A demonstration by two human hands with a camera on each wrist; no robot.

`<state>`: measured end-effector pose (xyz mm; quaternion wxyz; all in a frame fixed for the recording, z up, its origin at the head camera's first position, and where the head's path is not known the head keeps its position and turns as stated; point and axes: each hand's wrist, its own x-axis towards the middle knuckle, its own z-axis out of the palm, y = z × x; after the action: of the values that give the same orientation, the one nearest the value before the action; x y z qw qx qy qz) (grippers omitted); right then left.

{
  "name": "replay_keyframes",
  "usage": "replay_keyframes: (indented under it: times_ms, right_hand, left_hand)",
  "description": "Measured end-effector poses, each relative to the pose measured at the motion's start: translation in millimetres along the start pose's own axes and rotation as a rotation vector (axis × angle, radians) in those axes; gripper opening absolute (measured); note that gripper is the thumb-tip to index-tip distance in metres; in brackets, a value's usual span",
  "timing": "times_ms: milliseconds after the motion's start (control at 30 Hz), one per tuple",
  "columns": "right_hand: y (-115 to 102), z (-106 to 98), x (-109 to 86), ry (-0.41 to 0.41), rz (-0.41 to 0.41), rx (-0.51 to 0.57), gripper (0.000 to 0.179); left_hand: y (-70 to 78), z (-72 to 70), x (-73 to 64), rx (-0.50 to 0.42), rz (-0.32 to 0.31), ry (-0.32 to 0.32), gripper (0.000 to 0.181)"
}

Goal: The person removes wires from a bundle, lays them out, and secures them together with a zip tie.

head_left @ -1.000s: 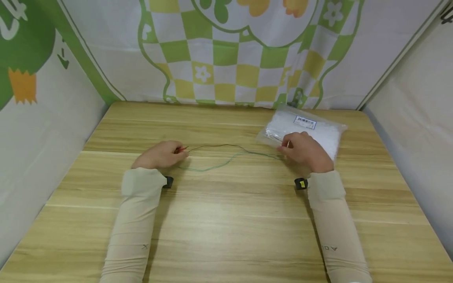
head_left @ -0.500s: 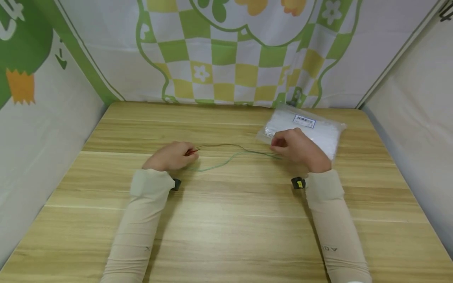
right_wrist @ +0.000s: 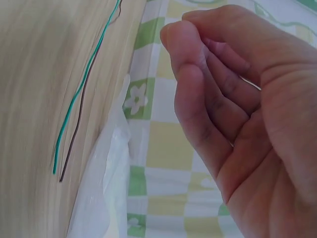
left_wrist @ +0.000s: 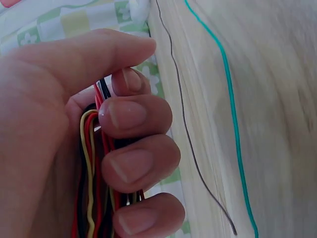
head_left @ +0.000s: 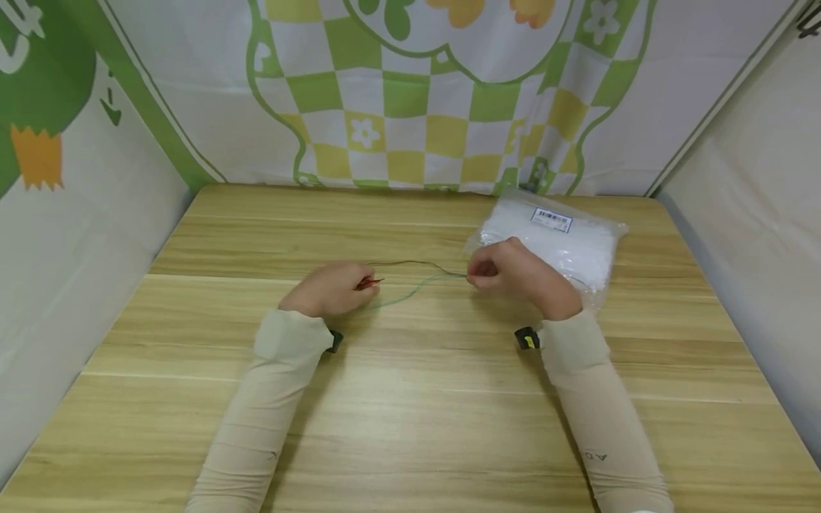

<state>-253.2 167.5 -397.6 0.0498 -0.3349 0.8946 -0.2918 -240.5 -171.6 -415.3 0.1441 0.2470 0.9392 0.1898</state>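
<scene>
My left hand grips a folded bundle of thin wires, red, black and pale yellow, with its fingers curled round them. A few ends poke out past the thumb side in the head view. On the table beside that hand lie a loose green wire and a brown wire. My right hand hovers near their far ends, overlapping them in the head view. In the right wrist view its thumb and index fingertip come together, the other fingers curl, and nothing shows between them.
Behind the right hand a clear plastic bag with white contents and a barcode label lies on the wooden table. A green, yellow and white checked curtain hangs along the back edge, with white cloth at both sides.
Both hands have moved inward, the left one rightward with its wire bundle and the right one leftward off the bag's front. The green and brown wires lie where they were.
</scene>
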Motion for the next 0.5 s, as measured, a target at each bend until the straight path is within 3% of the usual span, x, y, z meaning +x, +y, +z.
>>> replay_keyframes:
  times_ms: [500]
  right_hand:
    - [-21, 14, 6.7, -0.078, -0.069, -0.017, 0.004]
  left_hand:
    - [20.5, 13.8, 9.8, 0.125, 0.140, 0.047, 0.034]
